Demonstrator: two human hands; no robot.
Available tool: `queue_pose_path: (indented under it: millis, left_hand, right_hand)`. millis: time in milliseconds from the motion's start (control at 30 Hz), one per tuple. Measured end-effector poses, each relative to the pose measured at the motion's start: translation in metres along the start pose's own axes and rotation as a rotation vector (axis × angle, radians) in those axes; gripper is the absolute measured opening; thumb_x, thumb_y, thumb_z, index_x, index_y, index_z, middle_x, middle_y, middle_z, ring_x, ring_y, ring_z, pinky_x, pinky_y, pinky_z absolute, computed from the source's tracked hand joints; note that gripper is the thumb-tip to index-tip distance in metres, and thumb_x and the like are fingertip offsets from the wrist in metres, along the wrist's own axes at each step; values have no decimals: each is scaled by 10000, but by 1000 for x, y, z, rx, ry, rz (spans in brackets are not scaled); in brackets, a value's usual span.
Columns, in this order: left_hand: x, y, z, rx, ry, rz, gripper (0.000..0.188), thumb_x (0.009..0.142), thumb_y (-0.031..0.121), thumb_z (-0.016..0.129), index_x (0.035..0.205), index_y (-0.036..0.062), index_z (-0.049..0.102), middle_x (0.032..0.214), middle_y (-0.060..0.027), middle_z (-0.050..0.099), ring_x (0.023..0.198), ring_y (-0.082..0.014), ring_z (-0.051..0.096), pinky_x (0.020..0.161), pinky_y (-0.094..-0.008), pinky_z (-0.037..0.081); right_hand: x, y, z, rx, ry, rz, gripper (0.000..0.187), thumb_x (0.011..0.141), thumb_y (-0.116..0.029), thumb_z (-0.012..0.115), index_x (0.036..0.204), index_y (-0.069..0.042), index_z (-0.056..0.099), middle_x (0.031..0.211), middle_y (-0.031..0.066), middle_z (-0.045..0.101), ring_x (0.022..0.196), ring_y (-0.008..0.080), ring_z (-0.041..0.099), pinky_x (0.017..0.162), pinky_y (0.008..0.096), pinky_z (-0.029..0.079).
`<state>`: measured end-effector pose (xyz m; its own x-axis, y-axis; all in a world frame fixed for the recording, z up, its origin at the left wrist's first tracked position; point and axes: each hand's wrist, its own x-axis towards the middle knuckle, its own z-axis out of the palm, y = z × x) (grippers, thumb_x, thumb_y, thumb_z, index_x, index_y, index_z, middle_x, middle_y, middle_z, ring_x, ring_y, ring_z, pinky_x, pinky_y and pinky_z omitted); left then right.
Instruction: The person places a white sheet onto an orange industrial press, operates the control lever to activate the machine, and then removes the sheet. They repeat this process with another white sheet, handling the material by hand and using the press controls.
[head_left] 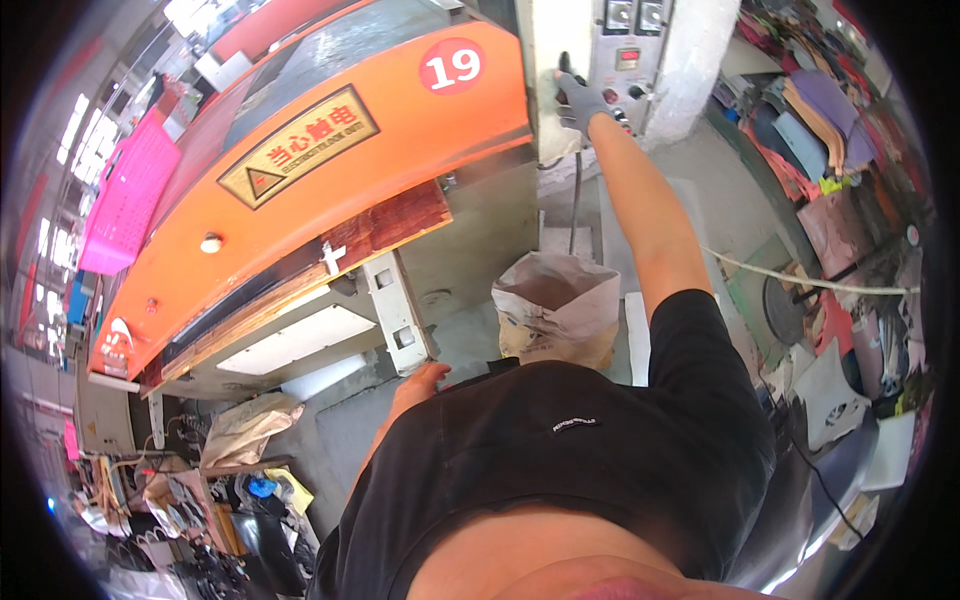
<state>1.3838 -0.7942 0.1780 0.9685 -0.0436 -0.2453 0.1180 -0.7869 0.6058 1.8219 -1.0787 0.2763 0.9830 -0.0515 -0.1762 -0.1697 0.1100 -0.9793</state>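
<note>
The grey metal panel with switches and buttons is standing far away, right of the big orange metal machine, maybe for easy reaching. The grey-gloved right hand is reaching there, arm nearly straight; I can't tell if fingers are pinching. The bare left hand is hanging nearer, fingers unclear.

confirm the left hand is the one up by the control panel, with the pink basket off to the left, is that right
Not quite: the head view shows the right hand, in a grey glove, up by the control panel. The pink basket is indeed off to the left.
</note>
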Motion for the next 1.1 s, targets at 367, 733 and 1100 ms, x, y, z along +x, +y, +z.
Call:
queue_pose_path:
  millis: [367,733,1100]
  left_hand:
    - [2,-24,7,-56,-56,25,389,787,293,584,1122,101,536,1046,-110,579,967,-297,572,798,-361,455]
    - [41,-14,-6,-68,-107,295,337,792,188,621,1106,88,551,946,-84,587,788,-235,574,698,-322,470]
    - [263,187,-77,-704,-79,297,378,833,234,615,1147,61,495,951,-14,560,814,-101,507,668,-264,442]
  right_hand:
    - [19,11,19,46,262,-161,366,759,-455,600,802,-93,563,673,17,523,527,128,480,440,272,387]
    - [26,18,24,-97,432,-405,522,761,-380,591,1045,42,472,860,122,548,831,239,541,779,353,419]
    - [12,14,21,-257,471,-438,447,748,-348,535,976,36,533,891,230,589,843,348,580,751,405,432]
